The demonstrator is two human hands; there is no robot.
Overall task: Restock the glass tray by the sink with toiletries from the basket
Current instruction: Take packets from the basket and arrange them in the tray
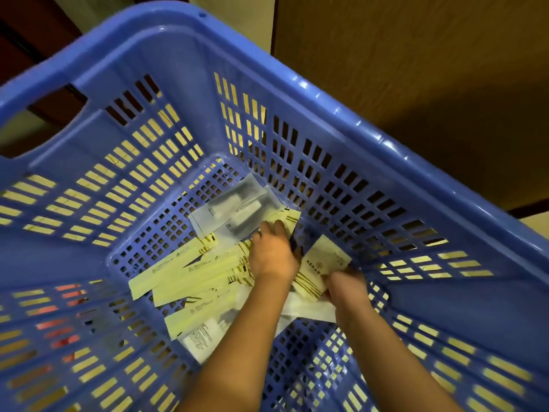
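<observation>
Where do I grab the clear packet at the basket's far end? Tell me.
Probably pinch the clear packet by its bare left edge, coming from the left: it lies flat on the basket floor, and yellow packets crowd its near right side.

you can't truly read any print here. the cream sachet (325, 263) in your right hand (344, 285) shows a round emblem above a column of characters, too blurred to read. the long cream packets (178, 263) near the basket's (297, 77) left wall carry tiny illegible print.
</observation>
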